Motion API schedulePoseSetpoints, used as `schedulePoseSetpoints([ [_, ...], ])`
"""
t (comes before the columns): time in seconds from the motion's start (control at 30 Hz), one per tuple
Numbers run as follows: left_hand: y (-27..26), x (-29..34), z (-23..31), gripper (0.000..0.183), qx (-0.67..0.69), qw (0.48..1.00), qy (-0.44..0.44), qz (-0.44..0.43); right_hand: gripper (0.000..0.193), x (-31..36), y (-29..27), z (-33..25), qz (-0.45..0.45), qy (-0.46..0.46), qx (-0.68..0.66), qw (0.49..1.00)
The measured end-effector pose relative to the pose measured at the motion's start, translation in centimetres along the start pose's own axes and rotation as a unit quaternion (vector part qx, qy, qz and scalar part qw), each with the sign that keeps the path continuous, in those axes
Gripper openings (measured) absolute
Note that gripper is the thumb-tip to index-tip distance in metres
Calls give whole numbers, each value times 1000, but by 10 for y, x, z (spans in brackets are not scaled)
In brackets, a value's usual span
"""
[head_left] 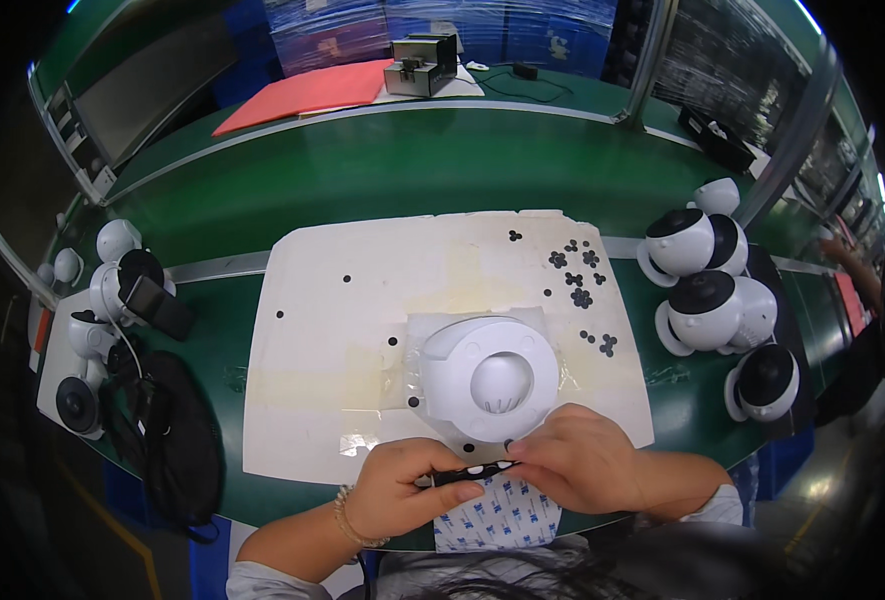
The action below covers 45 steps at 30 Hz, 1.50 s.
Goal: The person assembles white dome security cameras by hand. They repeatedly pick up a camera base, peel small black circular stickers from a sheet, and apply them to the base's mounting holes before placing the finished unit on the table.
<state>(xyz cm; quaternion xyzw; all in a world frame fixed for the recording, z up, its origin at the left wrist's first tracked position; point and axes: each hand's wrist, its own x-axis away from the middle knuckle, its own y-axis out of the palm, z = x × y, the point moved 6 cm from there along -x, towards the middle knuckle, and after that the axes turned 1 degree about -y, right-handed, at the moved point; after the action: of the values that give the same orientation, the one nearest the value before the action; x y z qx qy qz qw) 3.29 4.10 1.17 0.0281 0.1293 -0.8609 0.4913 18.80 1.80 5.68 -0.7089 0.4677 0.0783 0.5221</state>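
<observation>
In front of me a white rounded plastic housing [447, 378] rests with its round recess facing up. My left hand [397, 490] is closed on a black strip with white round spots [474, 471], held just below the housing. The fingers of my right hand [584, 458] are pinched at the strip's right end, with a small black round pad [509, 444] at their tips. Loose black pads [469, 448] lie around the housing's lower and left sides. A white sheet with blue print [499, 515] hangs under my hands.
The housing stands on a taped white board [322, 400] bearing clusters of black pads [581, 298]. White-and-black camera-like devices [704, 308] stand at the right. More devices [90, 335] and a black pouch [174, 430] sit at the left. A metal box [417, 76] and red sheet [307, 95] lie behind.
</observation>
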Motion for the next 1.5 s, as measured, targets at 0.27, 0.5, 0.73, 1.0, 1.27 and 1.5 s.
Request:
schedulePoseSetpoints([
  [0.27, -3, -1, -2, 15, -25, 1000, 8, 3, 44, 2, -5, 4, 61, -26, -55, 996],
  [0.5, -4, 1, -5, 17, -44, 997, -18, 52, 34, 1, -19, -11, 23, -107, 7, 994],
  [0.73, 2, 3, 0, 18, -73, 996, 11, 52, 40, -5, 1, -13, 8, -41, -71, 997],
  [1.0, 3, 3, -3, 20, -40, 998, -33, 41, 45, 0, 9, -21, 28, -112, -74, 991],
  [1.27, -1, 6, -8, 21, -36, 998, -30, 44, 42, 0, 17, -11, -37, -97, -129, 986],
  [1.5, -5, 2, 15, 19, -222, 967, 110, 54, 45, 1, -1, 4, 85, -110, -147, 979],
])
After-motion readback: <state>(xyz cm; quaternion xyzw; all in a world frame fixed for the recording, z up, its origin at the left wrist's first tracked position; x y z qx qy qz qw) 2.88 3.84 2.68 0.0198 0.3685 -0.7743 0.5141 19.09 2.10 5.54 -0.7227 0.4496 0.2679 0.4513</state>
